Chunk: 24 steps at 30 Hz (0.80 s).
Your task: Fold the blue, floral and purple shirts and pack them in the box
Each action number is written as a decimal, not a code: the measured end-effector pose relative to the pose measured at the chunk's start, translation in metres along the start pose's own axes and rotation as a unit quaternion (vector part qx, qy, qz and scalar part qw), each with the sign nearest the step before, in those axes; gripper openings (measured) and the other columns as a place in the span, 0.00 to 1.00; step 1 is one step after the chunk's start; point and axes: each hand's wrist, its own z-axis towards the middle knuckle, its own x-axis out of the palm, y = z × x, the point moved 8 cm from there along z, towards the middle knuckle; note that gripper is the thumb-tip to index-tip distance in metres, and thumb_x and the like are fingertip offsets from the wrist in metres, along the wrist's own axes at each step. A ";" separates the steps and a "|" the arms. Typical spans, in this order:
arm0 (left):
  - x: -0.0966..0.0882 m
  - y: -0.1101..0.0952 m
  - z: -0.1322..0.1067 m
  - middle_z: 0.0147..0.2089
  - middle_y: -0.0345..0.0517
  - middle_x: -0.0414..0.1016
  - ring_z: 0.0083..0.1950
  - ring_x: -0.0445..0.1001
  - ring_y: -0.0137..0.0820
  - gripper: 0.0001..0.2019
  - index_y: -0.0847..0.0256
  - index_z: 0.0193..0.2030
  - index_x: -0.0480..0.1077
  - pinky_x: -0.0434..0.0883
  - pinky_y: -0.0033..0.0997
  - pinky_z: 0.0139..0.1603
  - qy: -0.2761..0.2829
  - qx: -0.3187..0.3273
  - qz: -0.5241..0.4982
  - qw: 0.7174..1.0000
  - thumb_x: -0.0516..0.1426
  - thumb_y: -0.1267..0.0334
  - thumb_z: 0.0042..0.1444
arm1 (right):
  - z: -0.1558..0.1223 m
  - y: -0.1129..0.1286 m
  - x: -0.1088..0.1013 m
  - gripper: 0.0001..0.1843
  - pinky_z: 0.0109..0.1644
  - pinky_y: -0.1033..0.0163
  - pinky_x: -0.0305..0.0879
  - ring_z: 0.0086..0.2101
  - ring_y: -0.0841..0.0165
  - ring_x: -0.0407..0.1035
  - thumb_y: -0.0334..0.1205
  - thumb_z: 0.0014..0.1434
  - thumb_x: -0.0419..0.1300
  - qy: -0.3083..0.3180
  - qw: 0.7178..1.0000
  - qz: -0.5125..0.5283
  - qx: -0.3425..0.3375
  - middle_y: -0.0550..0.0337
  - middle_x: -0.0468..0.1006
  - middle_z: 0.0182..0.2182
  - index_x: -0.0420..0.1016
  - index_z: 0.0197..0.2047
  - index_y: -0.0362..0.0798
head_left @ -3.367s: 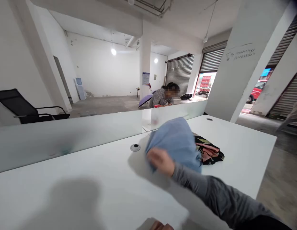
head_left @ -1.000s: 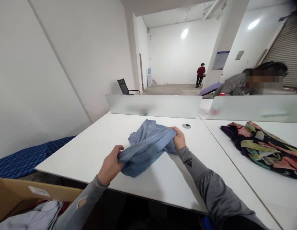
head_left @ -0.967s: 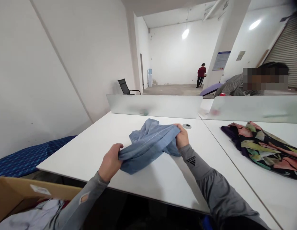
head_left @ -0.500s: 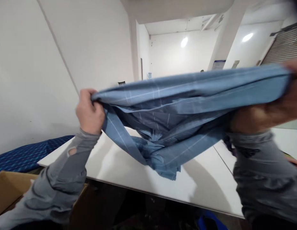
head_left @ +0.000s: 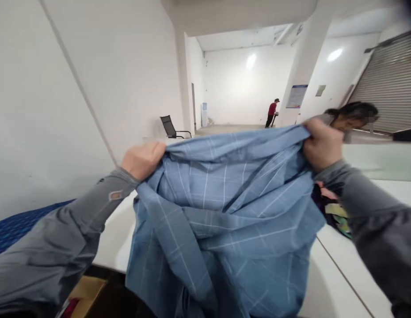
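A: Where are the hands?

B: Both are up in front of the body. The left hand point(head_left: 142, 160) is closed over one top corner of the blue checked shirt point(head_left: 225, 212). The right hand point(head_left: 321, 143) is fisted on the other corner. The top hem runs taut between them.

A: And the shirt's edges?

B: It hangs in the air as a wide, creased sheet. Its lower part drops across the near edge of the white surface point(head_left: 341, 274) and out of the picture. The air around both hands is open. The shirt's right edge almost covers a patterned garment point(head_left: 331, 207) lying on the surface beneath the right sleeve.

A: What else is on or around the surface?

B: A frosted divider point(head_left: 381, 161) stands along its far side. A person point(head_left: 351, 115) leans behind that divider. Below the near left edge sits a cardboard box point(head_left: 84, 289), and a blue patterned cloth point(head_left: 13, 229) lies by the left wall. Farther back a black chair point(head_left: 169, 126) stands by a pillar, and a person in red point(head_left: 272, 112) is on the bare floor. A roller shutter point(head_left: 387, 88) fills the right.

A: What differs from before?

B: A second ago the shirt lay crumpled on the surface with the hands pinching its ends. Half a second ago it was lifted as a twisted band. Now it is spread open and its checks face the camera.
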 end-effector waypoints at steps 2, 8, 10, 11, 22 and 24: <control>0.039 -0.019 0.015 0.39 0.53 0.72 0.35 0.71 0.37 0.18 0.63 0.45 0.68 0.61 0.33 0.31 0.043 0.031 0.007 0.999 0.38 0.66 0.67 | -0.014 -0.007 0.045 0.16 0.44 0.65 0.61 0.40 0.66 0.69 0.29 0.57 0.52 0.027 0.999 0.001 0.017 0.52 0.78 0.39 0.73 0.48 0.45; 0.141 -0.047 0.064 0.52 0.62 0.69 0.48 0.71 0.43 0.16 0.68 0.56 0.63 0.65 0.36 0.40 0.108 -0.088 -0.042 0.989 0.44 0.66 0.66 | -0.067 -0.016 0.202 0.18 0.43 0.57 0.61 0.43 0.58 0.68 0.33 0.61 0.49 0.253 0.953 -0.061 0.155 0.41 0.74 0.46 0.71 0.51 0.41; 0.164 -0.070 0.052 0.53 0.63 0.68 0.51 0.70 0.44 0.16 0.69 0.56 0.63 0.65 0.37 0.43 0.143 -0.088 -0.063 0.984 0.48 0.66 0.64 | -0.097 -0.005 0.230 0.19 0.43 0.55 0.62 0.45 0.55 0.67 0.33 0.59 0.51 0.301 0.938 -0.062 0.160 0.38 0.72 0.48 0.71 0.52 0.39; 0.170 -0.085 0.039 0.53 0.62 0.68 0.51 0.70 0.44 0.16 0.68 0.55 0.64 0.65 0.38 0.45 0.160 -0.072 -0.084 0.981 0.49 0.64 0.64 | -0.113 0.005 0.236 0.20 0.45 0.55 0.62 0.46 0.55 0.67 0.33 0.59 0.52 0.310 0.938 -0.044 0.151 0.38 0.72 0.49 0.70 0.54 0.39; 0.123 -0.238 -0.135 0.40 0.46 0.77 0.36 0.76 0.34 0.16 0.57 0.51 0.69 0.67 0.31 0.37 0.301 0.294 -0.369 0.829 0.49 0.52 0.65 | -0.266 0.176 0.197 0.13 0.42 0.62 0.66 0.41 0.63 0.72 0.40 0.63 0.53 0.495 0.831 0.217 -0.129 0.51 0.77 0.43 0.75 0.46 0.47; 0.124 -0.221 -0.122 0.37 0.44 0.76 0.37 0.75 0.31 0.14 0.58 0.41 0.70 0.67 0.28 0.39 0.298 0.238 -0.418 0.825 0.46 0.57 0.67 | -0.249 0.164 0.195 0.15 0.42 0.63 0.66 0.39 0.64 0.73 0.38 0.65 0.48 0.454 0.861 0.210 -0.086 0.52 0.78 0.40 0.75 0.43 0.47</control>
